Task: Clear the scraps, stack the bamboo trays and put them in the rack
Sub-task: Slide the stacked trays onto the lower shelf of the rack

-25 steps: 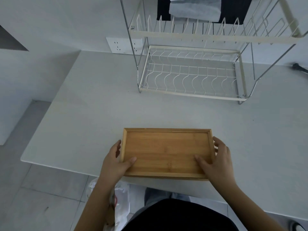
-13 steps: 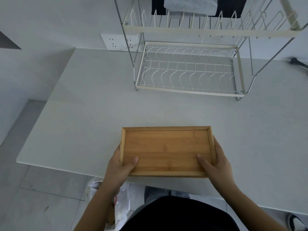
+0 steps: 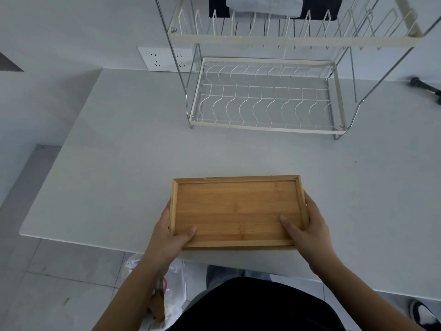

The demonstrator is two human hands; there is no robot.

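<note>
A rectangular bamboo tray (image 3: 235, 209) lies level at the near edge of the white table (image 3: 124, 168); a second rim shows under its front edge, so it looks like a stack. My left hand (image 3: 168, 231) grips its left end, thumb inside the tray. My right hand (image 3: 307, 228) grips the right end, thumb on the tray floor. A two-tier wire dish rack (image 3: 265, 101) stands at the back of the table, both tiers holding nothing. No scraps are visible on the tray.
A white plastic bag (image 3: 167, 285) sits on the tiled floor under the table's near edge, by my left arm. A wall socket (image 3: 164, 59) is left of the rack. A dark object (image 3: 423, 88) lies at the far right.
The tray with both hands on it has shifted slightly away from me toward the rack, and my fingers have slid further along its ends. The view has tipped forward a little.
</note>
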